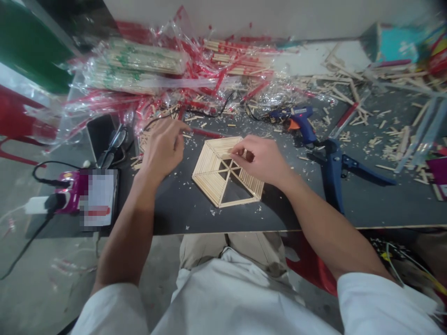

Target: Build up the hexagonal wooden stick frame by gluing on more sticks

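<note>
A flat hexagon made of thin wooden sticks [209, 170] lies on the dark board [181, 209] in front of me. My right hand [260, 158] rests over its upper right part, fingers pinched together near the centre spokes on a small stick piece. My left hand [164, 146] hovers just left of the hexagon, fingers curled, near a pile of short cut sticks [144, 139]; what it holds, if anything, I cannot make out.
A blue glue gun [296, 118] and blue cutters [337, 167] lie to the right. Plastic-wrapped stick bundles [139, 67] sit at the back. A phone [99, 135], glasses [117, 142] and a purple device [71, 186] are at the left. Stick offcuts litter the board.
</note>
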`<state>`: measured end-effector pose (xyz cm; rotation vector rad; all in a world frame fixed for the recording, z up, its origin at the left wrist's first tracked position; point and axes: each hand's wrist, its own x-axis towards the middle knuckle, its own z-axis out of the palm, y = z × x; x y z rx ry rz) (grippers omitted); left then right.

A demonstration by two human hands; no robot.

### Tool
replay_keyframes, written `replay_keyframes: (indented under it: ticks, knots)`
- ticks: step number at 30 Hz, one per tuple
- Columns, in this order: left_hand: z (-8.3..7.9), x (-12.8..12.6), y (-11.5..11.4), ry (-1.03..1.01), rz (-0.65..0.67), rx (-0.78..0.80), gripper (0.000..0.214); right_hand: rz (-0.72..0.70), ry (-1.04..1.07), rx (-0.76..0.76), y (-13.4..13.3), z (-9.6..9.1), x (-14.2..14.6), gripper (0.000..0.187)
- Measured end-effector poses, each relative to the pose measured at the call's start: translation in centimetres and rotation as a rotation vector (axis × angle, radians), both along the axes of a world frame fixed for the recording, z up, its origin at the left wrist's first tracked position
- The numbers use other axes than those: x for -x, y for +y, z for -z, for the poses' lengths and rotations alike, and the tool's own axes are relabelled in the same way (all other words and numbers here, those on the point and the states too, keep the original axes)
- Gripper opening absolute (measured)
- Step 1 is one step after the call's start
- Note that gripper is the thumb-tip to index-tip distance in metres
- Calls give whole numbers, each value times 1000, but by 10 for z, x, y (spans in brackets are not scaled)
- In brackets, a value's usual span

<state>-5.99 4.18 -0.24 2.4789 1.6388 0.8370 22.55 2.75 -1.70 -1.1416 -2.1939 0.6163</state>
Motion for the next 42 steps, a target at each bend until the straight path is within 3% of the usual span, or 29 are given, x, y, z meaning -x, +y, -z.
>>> replay_keyframes:
  ticks: [3, 6, 10, 14, 20, 25, 32, 37, 42]
  knots:
    - [5, -10, -2, 29, 10, 127, 15, 2, -7, 4, 0, 1, 0, 22]
    - [9, -13, -2, 12, -12, 182, 21, 12, -3, -20, 1, 2, 0, 27]
    - [9, -15, -5, -69, 67, 87, 31, 21, 11, -35, 3, 3, 0, 34]
    - [12, -29, -11, -158, 233, 45, 20, 21, 113, -36, 1, 4, 3, 37]
    - [21, -56, -19, -440, 351, 11, 17, 37, 327, 166, -6, 4, 12, 38]
    - [21, -63, -21, -436, 368, -37, 18, 26, 349, 265, -8, 5, 14, 41]
    - [22, -61, -26, -386, 247, 61, 21, 68, 299, 54, -6, 3, 9, 34]
    - [20, -59, -26, -479, 294, 158, 9, -80, 213, -155, -5, 4, 6, 21]
    - [25, -63, -24, -704, 307, 338, 11, -71, 194, -209, -3, 7, 6, 17]
